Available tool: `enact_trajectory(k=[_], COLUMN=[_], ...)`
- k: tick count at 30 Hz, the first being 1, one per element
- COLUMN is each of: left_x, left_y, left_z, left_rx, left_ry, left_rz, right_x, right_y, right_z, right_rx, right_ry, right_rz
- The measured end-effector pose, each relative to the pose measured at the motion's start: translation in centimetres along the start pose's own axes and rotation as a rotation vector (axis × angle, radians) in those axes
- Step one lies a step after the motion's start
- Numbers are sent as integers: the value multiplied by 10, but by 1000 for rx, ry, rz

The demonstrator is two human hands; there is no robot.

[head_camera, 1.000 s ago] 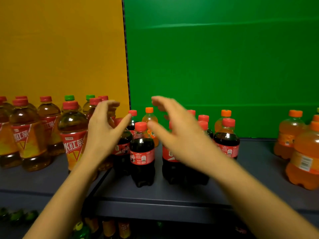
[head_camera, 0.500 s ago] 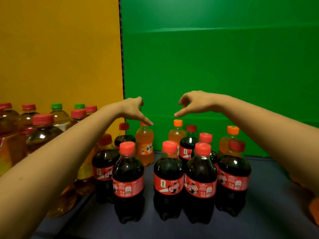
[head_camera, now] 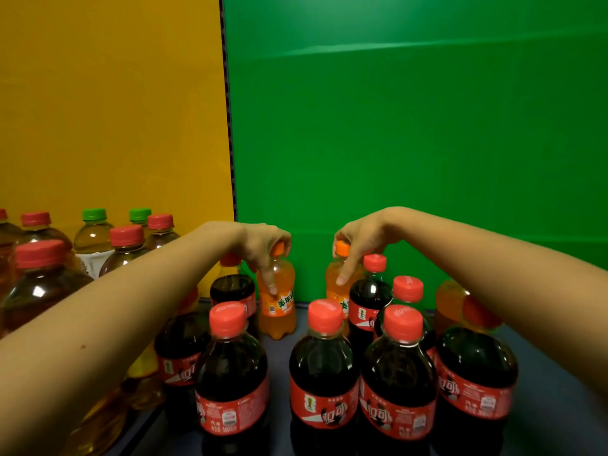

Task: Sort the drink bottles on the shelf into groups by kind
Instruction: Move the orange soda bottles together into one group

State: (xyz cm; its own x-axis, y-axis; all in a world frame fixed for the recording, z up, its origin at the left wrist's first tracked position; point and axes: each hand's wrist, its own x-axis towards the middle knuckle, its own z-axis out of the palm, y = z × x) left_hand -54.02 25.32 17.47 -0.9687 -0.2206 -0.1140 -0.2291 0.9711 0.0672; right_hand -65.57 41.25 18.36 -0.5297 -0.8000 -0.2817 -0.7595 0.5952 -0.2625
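Both grips are at the back of the shelf (head_camera: 559, 406), right by the green backdrop (head_camera: 411, 143). My left grip (head_camera: 263, 245) is curled over the cap of the left soda (head_camera: 278, 301), with the index finger running down its side. My right grip (head_camera: 358, 238) holds the cap of the right soda (head_camera: 334, 281) the same way. Colas (head_camera: 325, 373) crowd in front and teas (head_camera: 42, 284) stand off to the left.

A flat yellow panel (head_camera: 108, 110) backs the left side and a green panel (head_camera: 411, 143) the right, meeting at a thin dark vertical strip (head_camera: 229, 126). A pale horizontal crease (head_camera: 362, 49) catches light high on the green. Below, the dark grey-blue shelf (head_camera: 559, 373) lies dimly lit.
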Motion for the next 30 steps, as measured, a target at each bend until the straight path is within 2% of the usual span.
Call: enact_trajectory(k=[8, 11, 17, 23, 27, 30], left_x=[-5, -12, -42, -66, -82, -90], left_y=[8, 12, 21, 58, 95, 125], left_z=[-1, -9, -39, -48, -52, -49], left_rx=[33, -16, -338, -667, -829, -953], left_ry=[8, 88, 470, 908, 1106, 1183], left_rz=[18, 16, 54, 157, 276, 390], right_x=[7, 0, -41, -106, -147, -179], right_y=[-9, -12, -19, -19, -14, -5], right_z=[4, -1, -34, -55, -54, -47], right_rx=[-145, -132, 0, 389, 618, 697], right_ry=[112, 210, 538, 884, 1103, 1281], right_rz=[6, 22, 10, -54, -109, -153])
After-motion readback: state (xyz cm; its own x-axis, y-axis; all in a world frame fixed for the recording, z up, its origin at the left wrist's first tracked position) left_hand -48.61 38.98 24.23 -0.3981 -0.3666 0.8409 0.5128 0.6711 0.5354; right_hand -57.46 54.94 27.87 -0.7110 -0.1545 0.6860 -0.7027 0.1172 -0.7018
